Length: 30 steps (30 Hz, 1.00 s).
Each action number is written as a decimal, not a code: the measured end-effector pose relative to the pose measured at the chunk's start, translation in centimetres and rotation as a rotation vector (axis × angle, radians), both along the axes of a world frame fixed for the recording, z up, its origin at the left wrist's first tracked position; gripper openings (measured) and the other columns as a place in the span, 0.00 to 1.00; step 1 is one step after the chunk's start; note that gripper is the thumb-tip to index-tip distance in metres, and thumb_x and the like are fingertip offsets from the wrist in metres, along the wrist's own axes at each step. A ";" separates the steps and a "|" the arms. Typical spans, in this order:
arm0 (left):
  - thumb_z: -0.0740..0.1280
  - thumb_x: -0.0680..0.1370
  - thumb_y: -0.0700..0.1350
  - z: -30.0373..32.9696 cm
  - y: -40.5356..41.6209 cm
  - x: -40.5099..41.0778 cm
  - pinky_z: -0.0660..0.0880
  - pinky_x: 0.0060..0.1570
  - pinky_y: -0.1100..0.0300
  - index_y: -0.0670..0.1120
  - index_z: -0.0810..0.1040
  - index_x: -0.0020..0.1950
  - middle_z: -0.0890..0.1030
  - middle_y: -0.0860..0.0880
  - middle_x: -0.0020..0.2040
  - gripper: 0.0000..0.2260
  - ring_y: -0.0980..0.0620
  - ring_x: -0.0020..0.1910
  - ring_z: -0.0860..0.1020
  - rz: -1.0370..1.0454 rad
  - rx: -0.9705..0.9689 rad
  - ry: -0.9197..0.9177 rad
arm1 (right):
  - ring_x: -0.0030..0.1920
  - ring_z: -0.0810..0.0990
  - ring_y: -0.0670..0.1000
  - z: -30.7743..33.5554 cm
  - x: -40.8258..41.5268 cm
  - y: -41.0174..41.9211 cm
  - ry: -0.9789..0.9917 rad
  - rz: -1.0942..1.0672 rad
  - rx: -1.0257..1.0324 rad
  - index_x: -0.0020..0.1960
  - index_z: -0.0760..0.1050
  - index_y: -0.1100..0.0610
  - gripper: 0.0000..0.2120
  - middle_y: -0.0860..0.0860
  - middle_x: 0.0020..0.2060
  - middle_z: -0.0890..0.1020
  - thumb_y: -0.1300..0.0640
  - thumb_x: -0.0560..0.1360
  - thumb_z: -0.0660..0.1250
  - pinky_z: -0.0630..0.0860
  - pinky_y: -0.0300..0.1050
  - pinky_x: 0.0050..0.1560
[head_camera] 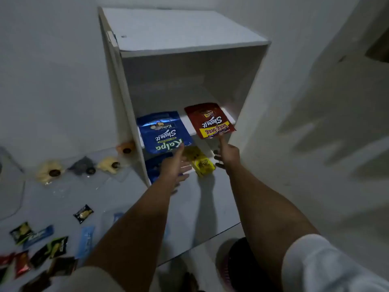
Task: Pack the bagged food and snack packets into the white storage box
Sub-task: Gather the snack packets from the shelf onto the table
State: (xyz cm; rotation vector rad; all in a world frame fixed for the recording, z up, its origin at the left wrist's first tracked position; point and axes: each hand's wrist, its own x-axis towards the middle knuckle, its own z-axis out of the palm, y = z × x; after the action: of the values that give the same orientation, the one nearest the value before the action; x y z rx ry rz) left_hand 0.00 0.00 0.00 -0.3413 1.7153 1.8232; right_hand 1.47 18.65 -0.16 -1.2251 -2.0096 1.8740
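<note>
The white storage box [189, 66] stands open toward me with a shelf inside. A blue snack bag [163, 132] lies on the shelf's left half, a red snack bag [208, 120] on its right. My left hand [174, 167] reaches under the blue bag with fingers spread, its thumb touching the bag's near edge. My right hand [227, 153] touches the red bag's near edge with a straight forefinger; its other fingers are curled. Below the shelf lie a yellow packet [202, 163] and another blue bag [154, 165], partly hidden by my left hand.
Clear bags of food [50, 171] lie along the wall left of the box. Several small snack packets [48, 247] are scattered on the floor at lower left. A wall rises close on the right. A dark round thing [242, 262] sits by my right elbow.
</note>
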 end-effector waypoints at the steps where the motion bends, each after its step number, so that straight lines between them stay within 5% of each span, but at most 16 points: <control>1: 0.65 0.76 0.68 0.0 0.4 -0.3 0.81 0.56 0.46 0.43 0.79 0.56 0.85 0.44 0.53 0.28 0.46 0.52 0.84 0.067 0.044 -0.006 | 0.48 0.85 0.56 0.1 -0.7 0.4 0.026 -0.036 -0.045 0.57 0.78 0.58 0.35 0.53 0.45 0.85 0.27 0.71 0.65 0.83 0.57 0.52; 7: 0.62 0.81 0.62 -0.9 1.5 -1.7 0.83 0.47 0.54 0.40 0.79 0.62 0.86 0.43 0.53 0.26 0.49 0.49 0.86 0.344 0.127 0.007 | 0.47 0.85 0.54 -0.4 -4.0 2.3 0.120 -0.093 -0.176 0.53 0.79 0.54 0.24 0.52 0.47 0.86 0.33 0.74 0.70 0.84 0.53 0.50; 13: 0.63 0.83 0.52 -0.2 1.8 -2.2 0.83 0.49 0.52 0.45 0.75 0.55 0.85 0.40 0.55 0.10 0.48 0.50 0.86 0.526 0.192 0.022 | 0.46 0.87 0.55 -0.3 -5.4 3.2 0.166 -0.039 -0.176 0.63 0.77 0.57 0.20 0.54 0.48 0.87 0.48 0.75 0.73 0.85 0.52 0.48; 18: 0.63 0.84 0.48 0.6 1.5 -0.9 0.83 0.46 0.55 0.43 0.75 0.57 0.84 0.41 0.55 0.09 0.46 0.51 0.85 0.522 0.141 0.085 | 0.44 0.88 0.54 0.6 -3.4 3.0 0.214 -0.023 -0.201 0.60 0.79 0.57 0.14 0.55 0.48 0.88 0.55 0.76 0.72 0.83 0.53 0.48; 22: 0.65 0.83 0.47 1.7 0.8 1.2 0.83 0.45 0.53 0.46 0.76 0.42 0.84 0.41 0.49 0.11 0.46 0.43 0.84 0.523 -0.029 0.238 | 0.40 0.87 0.53 2.6 0.6 2.4 0.274 -0.094 -0.226 0.52 0.80 0.57 0.04 0.56 0.44 0.87 0.59 0.77 0.70 0.80 0.49 0.42; 26: 0.64 0.82 0.49 3.6 -0.5 3.9 0.80 0.42 0.50 0.42 0.77 0.39 0.83 0.42 0.41 0.15 0.41 0.41 0.84 0.387 -0.245 0.461 | 0.36 0.84 0.52 4.5 5.5 1.9 0.348 -0.196 -0.255 0.51 0.77 0.58 0.03 0.56 0.41 0.85 0.60 0.78 0.68 0.78 0.48 0.41; 30: 0.62 0.83 0.46 5.8 -1.4 7.8 0.66 0.32 0.58 0.38 0.76 0.40 0.80 0.41 0.41 0.15 0.45 0.36 0.77 0.215 -0.346 0.656 | 0.42 0.85 0.56 5.5 11.1 1.5 0.388 -0.317 -0.181 0.47 0.75 0.58 0.04 0.60 0.44 0.85 0.60 0.77 0.69 0.84 0.51 0.39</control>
State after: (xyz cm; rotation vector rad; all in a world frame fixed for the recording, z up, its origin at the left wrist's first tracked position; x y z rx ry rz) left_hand 7.82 -1.41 5.79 -0.0579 2.5431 1.9124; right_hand 12.59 20.14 5.33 -1.0412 -1.3890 1.9761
